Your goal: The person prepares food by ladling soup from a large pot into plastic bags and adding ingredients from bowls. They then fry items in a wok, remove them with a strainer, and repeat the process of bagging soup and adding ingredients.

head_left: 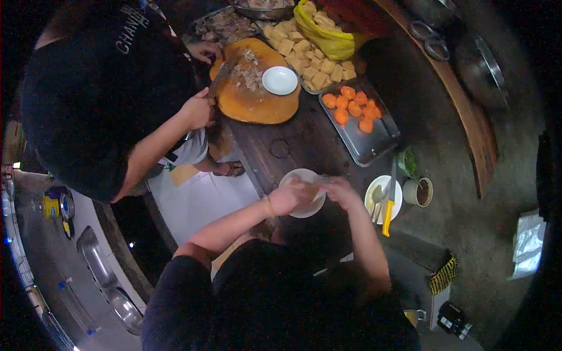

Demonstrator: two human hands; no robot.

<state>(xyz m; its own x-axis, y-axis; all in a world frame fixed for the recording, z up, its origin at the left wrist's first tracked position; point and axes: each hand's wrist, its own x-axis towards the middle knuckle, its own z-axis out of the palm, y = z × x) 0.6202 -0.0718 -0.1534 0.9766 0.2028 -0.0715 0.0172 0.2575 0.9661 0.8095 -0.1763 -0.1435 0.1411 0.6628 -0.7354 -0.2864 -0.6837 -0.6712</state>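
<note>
A white bowl (pixel 304 193) was seen at the centre of the frame, on the near edge of a dark wooden table (pixel 293 146). Both of the person's hands were held over it. The left hand (pixel 290 196) was laid over the bowl's left side, its fingers curled against the rim; the right hand (pixel 339 192) was brought in from the right, its fingers bent toward the left hand, the two hands close together. Whether anything small was pinched between them could not be told, as the hands were blurred.

Just right of the bowl, a white plate (pixel 383 199) was set, with a spoon (pixel 376 196) and a yellow-handled knife (pixel 389 207) laid on it. Beside it, further right, a cup (pixel 420 192) was placed, and above the plate a small pot of greens (pixel 406 161).

Above the centre, a grey tray (pixel 372 137) with orange carrot pieces (pixel 351 105) was seen, and beyond it a second tray of pale yellow cubes (pixel 310 58) with a yellow bag (pixel 325 32) on it.

At upper left, a co-worker in a dark shirt (pixel 99 88) was bent over a round orange board (pixel 254 96), on which chopped meat (pixel 249 73) and a small white dish (pixel 280 80) were placed. A cleaver (pixel 219 79) was gripped in the co-worker's hand (pixel 196 111).
</note>
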